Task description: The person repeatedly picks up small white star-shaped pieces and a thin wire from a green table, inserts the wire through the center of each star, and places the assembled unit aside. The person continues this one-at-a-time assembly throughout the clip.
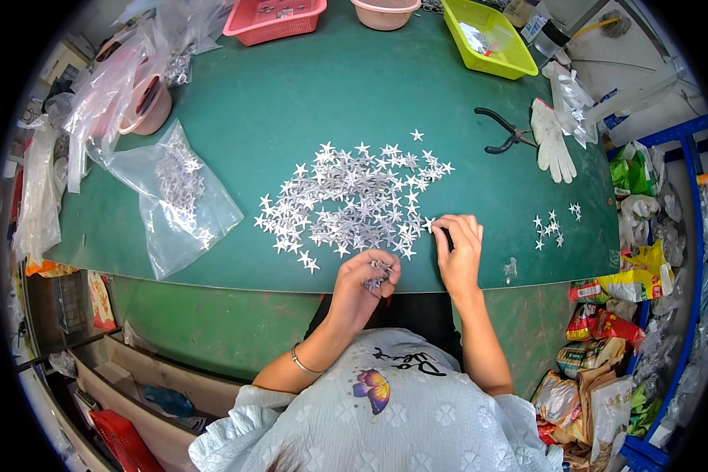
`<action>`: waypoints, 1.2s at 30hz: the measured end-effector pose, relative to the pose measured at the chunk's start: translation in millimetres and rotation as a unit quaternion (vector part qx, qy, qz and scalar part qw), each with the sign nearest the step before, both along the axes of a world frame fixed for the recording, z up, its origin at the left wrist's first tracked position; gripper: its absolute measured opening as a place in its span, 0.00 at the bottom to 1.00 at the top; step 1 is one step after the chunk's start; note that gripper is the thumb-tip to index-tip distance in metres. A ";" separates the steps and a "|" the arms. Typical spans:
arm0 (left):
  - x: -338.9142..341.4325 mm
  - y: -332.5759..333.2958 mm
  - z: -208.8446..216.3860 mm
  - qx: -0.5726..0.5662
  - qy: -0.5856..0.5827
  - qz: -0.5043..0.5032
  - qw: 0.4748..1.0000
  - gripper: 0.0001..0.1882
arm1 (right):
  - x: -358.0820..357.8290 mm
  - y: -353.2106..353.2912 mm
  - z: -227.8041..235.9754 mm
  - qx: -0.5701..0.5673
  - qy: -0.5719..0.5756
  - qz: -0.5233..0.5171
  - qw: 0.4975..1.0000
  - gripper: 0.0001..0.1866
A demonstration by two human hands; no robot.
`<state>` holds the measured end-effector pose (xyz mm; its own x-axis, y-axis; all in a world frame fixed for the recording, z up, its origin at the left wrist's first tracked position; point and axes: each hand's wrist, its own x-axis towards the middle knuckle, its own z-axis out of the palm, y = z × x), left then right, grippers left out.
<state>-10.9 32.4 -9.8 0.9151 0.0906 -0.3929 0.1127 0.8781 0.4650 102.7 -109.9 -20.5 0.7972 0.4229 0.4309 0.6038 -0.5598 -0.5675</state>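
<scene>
A wide pile of small silvery starfish-shaped pieces [354, 197] lies loose in the middle of the green table. My left hand [358, 287], at the table's near edge, is curled around several of the starfish pieces [376, 277]. To its right, my right hand [460, 256] has its thumb and fingertips together at the pile's right edge, pinching a single starfish piece [429, 225]. Farther right, several more starfish pieces [549, 228] form a small separate group. On the left lies a clear plastic bag [200, 228] with more of these pieces inside.
Black-handled pliers [505, 132] and a white glove [553, 145] lie at the right. A pink basket [274, 30], a pale pink bowl [385, 14] and a yellow-green basket [488, 47] line the far side. Another pink bowl [145, 110] stands left, among plastic bags.
</scene>
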 end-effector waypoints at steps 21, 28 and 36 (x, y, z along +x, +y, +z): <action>-1.3 -4.7 30.4 0.392 -0.021 -0.046 0.919 0.08 | -41.5 -10.9 51.6 0.241 0.315 0.120 0.910 0.07; -3.4 -5.5 29.7 0.347 -0.025 -0.058 0.936 0.06 | -43.6 -13.1 52.5 0.262 0.352 0.132 0.889 0.07; -8.5 -4.1 22.0 0.208 0.013 -0.093 0.974 0.07 | -44.1 -15.0 48.6 0.281 0.370 0.159 0.871 0.06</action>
